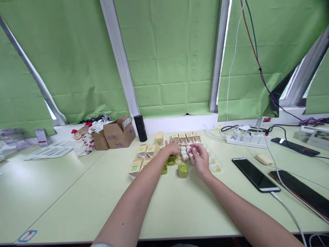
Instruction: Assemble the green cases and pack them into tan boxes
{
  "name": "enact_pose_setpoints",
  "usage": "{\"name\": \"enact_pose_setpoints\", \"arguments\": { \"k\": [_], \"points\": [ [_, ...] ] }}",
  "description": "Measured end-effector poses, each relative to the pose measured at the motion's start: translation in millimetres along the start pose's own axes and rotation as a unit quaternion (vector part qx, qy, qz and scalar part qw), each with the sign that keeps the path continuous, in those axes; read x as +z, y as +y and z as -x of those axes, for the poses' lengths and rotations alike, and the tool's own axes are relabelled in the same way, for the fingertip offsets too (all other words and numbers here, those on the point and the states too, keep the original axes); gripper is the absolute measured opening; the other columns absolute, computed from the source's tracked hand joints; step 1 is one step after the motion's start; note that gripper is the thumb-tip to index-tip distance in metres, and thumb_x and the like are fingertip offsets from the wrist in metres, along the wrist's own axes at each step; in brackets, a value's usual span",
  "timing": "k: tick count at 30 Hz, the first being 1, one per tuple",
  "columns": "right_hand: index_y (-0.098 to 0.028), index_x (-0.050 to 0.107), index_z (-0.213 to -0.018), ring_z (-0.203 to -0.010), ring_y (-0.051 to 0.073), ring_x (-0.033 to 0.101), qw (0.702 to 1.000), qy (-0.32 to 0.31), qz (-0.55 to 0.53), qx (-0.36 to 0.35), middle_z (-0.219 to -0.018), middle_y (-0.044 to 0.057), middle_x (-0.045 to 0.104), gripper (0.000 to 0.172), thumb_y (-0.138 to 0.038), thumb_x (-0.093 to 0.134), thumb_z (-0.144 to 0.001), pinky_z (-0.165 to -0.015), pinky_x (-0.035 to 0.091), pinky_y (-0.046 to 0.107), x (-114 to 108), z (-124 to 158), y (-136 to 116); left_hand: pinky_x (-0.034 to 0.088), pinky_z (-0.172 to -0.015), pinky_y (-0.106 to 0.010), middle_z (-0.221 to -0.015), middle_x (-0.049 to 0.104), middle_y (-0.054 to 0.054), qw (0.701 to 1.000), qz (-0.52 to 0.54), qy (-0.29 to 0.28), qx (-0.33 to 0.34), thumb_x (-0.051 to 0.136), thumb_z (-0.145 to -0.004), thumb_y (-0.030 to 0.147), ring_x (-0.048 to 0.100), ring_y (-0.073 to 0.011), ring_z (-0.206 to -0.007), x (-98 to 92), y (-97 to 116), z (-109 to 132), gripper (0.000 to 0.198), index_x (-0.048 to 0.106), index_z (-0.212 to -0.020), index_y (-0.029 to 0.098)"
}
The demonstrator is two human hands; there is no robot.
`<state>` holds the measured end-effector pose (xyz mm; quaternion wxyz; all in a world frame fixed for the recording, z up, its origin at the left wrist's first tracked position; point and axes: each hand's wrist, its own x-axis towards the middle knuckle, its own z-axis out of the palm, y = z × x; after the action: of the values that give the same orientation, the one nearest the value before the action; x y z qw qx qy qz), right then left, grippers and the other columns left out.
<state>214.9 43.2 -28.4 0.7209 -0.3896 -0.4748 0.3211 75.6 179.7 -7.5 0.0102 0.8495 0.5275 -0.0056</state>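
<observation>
My left hand (172, 147) reaches forward over a cluster of small cream boxes with green labels (144, 151) and rests by a row of open boxes (186, 138); its fingers are curled and what they hold is hidden. Beside several small white pieces (184, 153), my right hand (199, 156) has its fingers pinched on something I cannot make out. A small green-lidded case (183, 170) sits just in front of both hands. Clear plastic lids (215, 165) lie to the right.
Two smartphones (254, 174) lie at the right with cables. A white power strip (246, 140) sits near the wall. A brown cardboard box (118, 133) and a black cylinder (140, 128) stand at the back left. White papers (51, 150) lie far left.
</observation>
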Motion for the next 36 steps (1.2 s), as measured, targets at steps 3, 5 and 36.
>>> {"name": "enact_pose_setpoints", "arguments": {
  "k": [3, 5, 36],
  "points": [
    [-0.022, 0.069, -0.100, -0.071, 0.019, 0.058, 1.000, -0.003, 0.000, 0.002, -0.080, 0.002, 0.068, 0.029, -0.049, 0.064, -0.091, -0.063, 0.044, 0.030, 0, 0, 0, 0.061, -0.099, -0.048, -0.137, 0.066, -0.012, 1.000, 0.006, 0.005, -0.006, 0.068, -0.103, 0.038, 0.069, -0.0263, -0.117, -3.5, -6, 1, 0.039, 0.064, -0.136, 0.018],
    [-0.022, 0.069, -0.101, -0.071, 0.019, 0.058, 1.000, -0.004, -0.002, 0.002, -0.080, 0.002, 0.068, 0.029, -0.049, 0.064, -0.091, -0.064, 0.044, 0.030, 0, 0, 0, 0.061, -0.099, -0.049, -0.137, 0.066, -0.012, 1.000, 0.014, 0.018, -0.006, 0.068, -0.103, 0.039, 0.069, -0.0265, -0.117, -8.8, -13, 4, 0.040, 0.063, -0.136, 0.018],
    [-0.022, 0.072, -0.121, -0.100, 0.030, 0.076, 0.995, -0.066, -0.008, 0.078, -0.109, 0.012, 0.083, 0.065, -0.072, 0.078, -0.080, -0.093, 0.057, 0.046, 2, -13, -1, 0.049, -0.119, -0.053, -0.163, 0.049, -0.018, 0.958, 0.018, 0.209, 0.193, 0.049, -0.106, 0.031, 0.053, -0.0354, -0.148, -21.7, 6, 191, 0.051, 0.041, -0.156, 0.021]
  ]
}}
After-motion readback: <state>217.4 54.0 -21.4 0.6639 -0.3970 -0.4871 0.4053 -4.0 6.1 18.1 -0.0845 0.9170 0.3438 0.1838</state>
